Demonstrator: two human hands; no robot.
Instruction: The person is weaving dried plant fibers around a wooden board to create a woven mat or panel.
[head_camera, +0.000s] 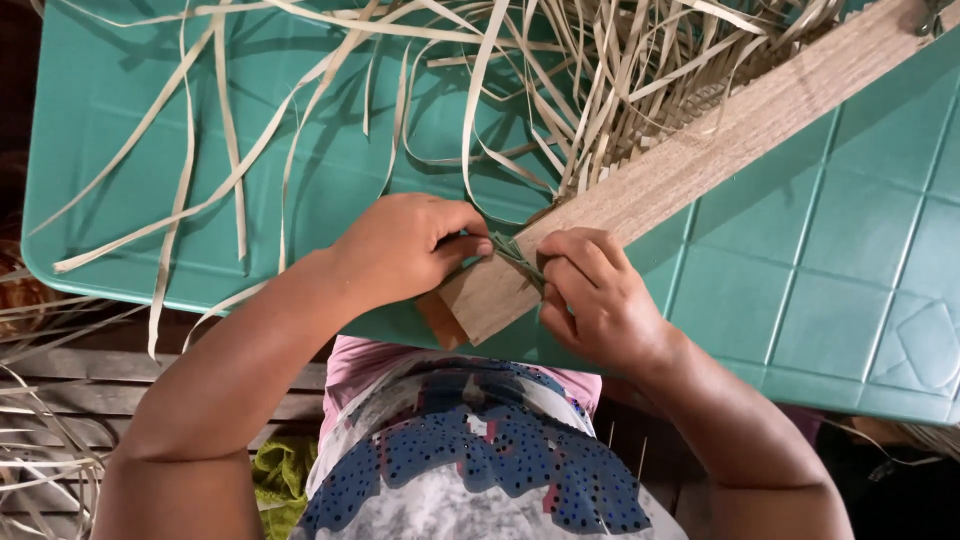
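My left hand (405, 245) and my right hand (597, 295) meet at the near end of a long wooden plank (700, 160) that lies slanted across a teal plastic table (860, 290). Both hands pinch a thin green strip (520, 258) between their fingertips, right over the plank's end. Many pale dried leaf strips (560, 80) stick out from under the plank's far side and spread over the table. Part of a woven mat shows under the plank at the top right.
More loose pale strips (200, 150) trail across the left of the table and over its near edge. Wooden floor boards (60, 385) lie below, with further strips at the left and a green cloth (280, 480) near my lap.
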